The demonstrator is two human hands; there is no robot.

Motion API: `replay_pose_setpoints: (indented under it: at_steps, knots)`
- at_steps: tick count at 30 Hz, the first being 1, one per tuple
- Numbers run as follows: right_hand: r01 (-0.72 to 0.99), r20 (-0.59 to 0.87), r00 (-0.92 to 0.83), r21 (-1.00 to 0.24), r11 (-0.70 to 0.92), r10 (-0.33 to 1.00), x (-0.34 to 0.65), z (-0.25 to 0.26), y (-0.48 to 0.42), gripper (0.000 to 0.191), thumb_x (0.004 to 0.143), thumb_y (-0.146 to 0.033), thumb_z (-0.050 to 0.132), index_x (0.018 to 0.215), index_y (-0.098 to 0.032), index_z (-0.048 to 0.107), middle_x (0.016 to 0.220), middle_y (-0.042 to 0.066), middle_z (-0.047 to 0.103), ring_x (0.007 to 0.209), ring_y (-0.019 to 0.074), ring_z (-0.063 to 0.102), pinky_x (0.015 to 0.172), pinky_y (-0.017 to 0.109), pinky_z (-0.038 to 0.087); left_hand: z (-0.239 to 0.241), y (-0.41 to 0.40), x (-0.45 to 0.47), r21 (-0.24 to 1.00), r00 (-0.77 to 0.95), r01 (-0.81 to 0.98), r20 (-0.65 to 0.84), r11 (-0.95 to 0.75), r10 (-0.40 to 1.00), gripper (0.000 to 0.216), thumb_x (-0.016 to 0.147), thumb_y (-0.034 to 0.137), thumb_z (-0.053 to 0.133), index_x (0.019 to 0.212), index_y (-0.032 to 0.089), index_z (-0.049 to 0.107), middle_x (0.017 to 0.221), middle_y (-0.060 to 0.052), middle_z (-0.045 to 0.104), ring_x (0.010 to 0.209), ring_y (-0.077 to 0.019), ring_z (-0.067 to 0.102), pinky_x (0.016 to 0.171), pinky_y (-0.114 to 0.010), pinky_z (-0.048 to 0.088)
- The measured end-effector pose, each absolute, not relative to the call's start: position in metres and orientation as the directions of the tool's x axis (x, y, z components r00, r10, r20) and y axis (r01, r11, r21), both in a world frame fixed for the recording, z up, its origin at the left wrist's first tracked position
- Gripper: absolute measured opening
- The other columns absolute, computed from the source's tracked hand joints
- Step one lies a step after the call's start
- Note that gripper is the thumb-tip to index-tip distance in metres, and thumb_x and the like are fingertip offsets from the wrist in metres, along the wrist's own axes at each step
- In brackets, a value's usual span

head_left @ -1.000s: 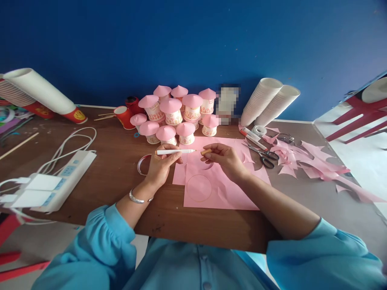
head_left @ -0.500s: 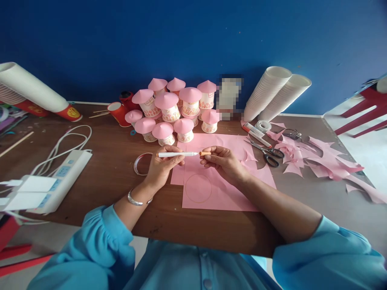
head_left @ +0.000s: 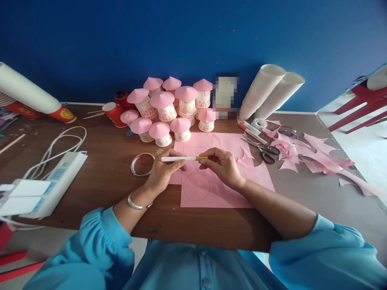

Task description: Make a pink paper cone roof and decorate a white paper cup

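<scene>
A white marker point(head_left: 181, 158) is held level above the table between my two hands. My left hand point(head_left: 161, 171) is closed round its barrel, a silver bangle on the wrist. At the other end, the fingers of my right hand point(head_left: 226, 166) pinch the orange-brown cap point(head_left: 201, 158), which sits on the marker. Beneath the hands lie sheets of pink paper point(head_left: 229, 193), the front one with a drawn circle point(head_left: 196, 187). Left of my left hand is a roll of tape point(head_left: 132, 166). Behind stand several decorated paper cups point(head_left: 186, 106) with pink cone roofs.
Scissors point(head_left: 267, 153), pink paper scraps point(head_left: 314, 159), another marker point(head_left: 253, 133) and a small white roll point(head_left: 259, 123) lie at right. Stacked white cups point(head_left: 263, 90) stand by the blue wall. At left are a power strip point(head_left: 57, 181) with cables and red cups point(head_left: 113, 114).
The orange-brown cap, held just off the marker's tip by my right hand, has moved left onto the marker. The view has shifted slightly.
</scene>
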State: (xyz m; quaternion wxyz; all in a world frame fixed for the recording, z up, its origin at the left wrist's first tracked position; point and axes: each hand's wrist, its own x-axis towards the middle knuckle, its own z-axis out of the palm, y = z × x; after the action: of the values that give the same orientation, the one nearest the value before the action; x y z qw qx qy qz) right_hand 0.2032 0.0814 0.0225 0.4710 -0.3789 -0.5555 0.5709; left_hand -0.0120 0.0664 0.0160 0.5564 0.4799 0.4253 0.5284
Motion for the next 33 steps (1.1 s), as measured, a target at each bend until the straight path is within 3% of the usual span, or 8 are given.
replay_pose_setpoints:
  at_steps: [10,12,14,15,16,20,25,33]
  knots:
    - [0.057,0.156,-0.41,-0.979,0.196,0.898,0.198,0.026,0.08,0.036,0.097,-0.052,0.067,0.092,-0.017,0.072,0.079,0.003,0.073,0.066,0.0148,0.073,0.064,0.027,0.058,0.019,0.064,-0.013,0.992,0.104,-0.066,0.11,-0.103,0.988,0.015,0.083,0.033,0.083,0.084,0.022,0.074,0.077,-0.002,0.074,0.069,-0.0167,0.07,0.066,-0.029,0.059]
    - [0.272,0.238,-0.462,-0.879,0.392,0.855,0.2,0.028,0.086,0.022,0.102,-0.038,0.065,0.101,-0.018,0.073,0.082,0.001,0.074,0.072,0.0131,0.072,0.069,0.024,0.055,0.019,0.067,-0.013,0.991,0.146,0.026,0.126,-0.131,0.981,0.018,0.083,0.033,0.083,0.095,0.022,0.075,0.089,-0.004,0.075,0.074,-0.0176,0.071,0.067,-0.03,0.061]
    - [0.575,0.276,-0.465,-0.628,0.524,0.841,0.211,0.032,0.096,0.015,0.103,-0.031,0.064,0.109,-0.021,0.074,0.094,0.002,0.075,0.081,0.0116,0.071,0.073,0.022,0.053,0.02,0.071,-0.013,0.984,0.16,0.071,0.152,-0.165,0.975,0.042,0.077,0.032,0.087,0.114,0.024,0.071,0.109,-0.006,0.075,0.087,-0.019,0.073,0.074,-0.031,0.063]
    - [0.735,0.28,-0.42,-0.453,0.505,0.863,0.22,0.034,0.102,0.016,0.104,-0.033,0.063,0.11,-0.024,0.075,0.101,0.001,0.075,0.086,0.0113,0.07,0.074,0.021,0.052,0.02,0.073,-0.014,0.977,0.145,0.1,0.174,-0.19,0.974,0.049,0.075,0.033,0.088,0.12,0.024,0.068,0.113,-0.007,0.074,0.089,-0.0187,0.073,0.076,-0.03,0.063]
    - [0.801,0.285,-0.362,-0.392,0.453,0.888,0.233,0.035,0.108,0.017,0.104,-0.032,0.061,0.107,-0.023,0.076,0.107,0.004,0.074,0.091,0.014,0.069,0.075,0.023,0.052,0.02,0.075,-0.015,0.967,0.122,0.141,0.196,-0.213,0.973,0.053,0.075,0.033,0.087,0.123,0.024,0.066,0.112,-0.007,0.073,0.089,-0.0177,0.073,0.077,-0.03,0.063]
    - [0.932,0.301,-0.159,-0.269,0.244,0.94,0.294,0.037,0.136,0.026,0.103,-0.023,0.054,0.094,-0.018,0.078,0.107,0.014,0.07,0.103,0.0262,0.064,0.084,0.035,0.051,0.012,0.081,-0.025,0.907,0.013,0.32,0.283,-0.272,0.959,0.036,0.082,0.038,0.08,0.111,0.021,0.068,0.104,-0.007,0.074,0.086,-0.0175,0.072,0.08,-0.032,0.062]
    - [0.982,0.286,-0.03,-0.17,0.082,0.958,0.334,0.026,0.153,0.028,0.1,-0.021,0.052,0.098,-0.019,0.079,0.104,0.014,0.07,0.102,0.03,0.063,0.087,0.04,0.049,0.006,0.084,-0.029,0.844,0.12,0.424,0.307,-0.328,0.944,0.023,0.087,0.037,0.074,0.106,0.023,0.074,0.096,-0.006,0.075,0.088,-0.02,0.072,0.08,-0.032,0.062]
    - [0.984,0.244,-0.089,-0.127,0.123,0.966,0.328,0.018,0.154,0.023,0.098,-0.021,0.057,0.104,-0.017,0.079,0.106,0.015,0.072,0.102,0.0293,0.064,0.086,0.038,0.048,0.003,0.088,-0.032,0.859,0.102,0.432,0.257,-0.275,0.961,0.018,0.088,0.036,0.072,0.099,0.022,0.076,0.089,-0.003,0.076,0.072,-0.0166,0.069,0.07,-0.029,0.059]
